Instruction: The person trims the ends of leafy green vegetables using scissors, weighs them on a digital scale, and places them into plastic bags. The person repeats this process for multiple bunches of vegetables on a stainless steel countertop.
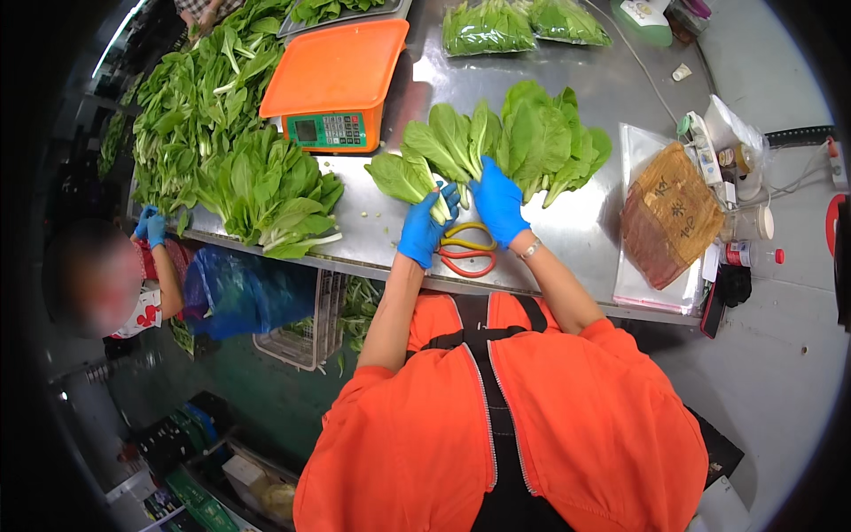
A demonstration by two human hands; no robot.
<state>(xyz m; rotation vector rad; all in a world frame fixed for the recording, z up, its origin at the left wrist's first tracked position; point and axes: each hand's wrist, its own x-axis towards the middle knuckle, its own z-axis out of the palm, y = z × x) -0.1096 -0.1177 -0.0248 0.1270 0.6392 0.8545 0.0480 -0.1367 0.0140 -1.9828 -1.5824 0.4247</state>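
Observation:
My left hand (429, 225), in a blue glove, holds a leafy green (407, 181) by its pale stalk, leaves pointing up and left. Close by, my right hand (498, 203), also gloved in blue, has thumb and forefinger around the stems of leafy greens (452, 136) on the steel table (572, 253). More loose greens (542, 139) fan out just beyond that hand. Between my wrists lie scissors with one yellow and one red handle (469, 258); their blades are hidden.
Left stand an orange scale (336, 73) and heaped greens (206, 120). Bagged greens (488, 30) lie at the back. Right are plastic bags (631, 266) under a brown cloth-like piece (675, 213), and a bottle (751, 254). Another person's gloved hands (151, 226) are at the left edge.

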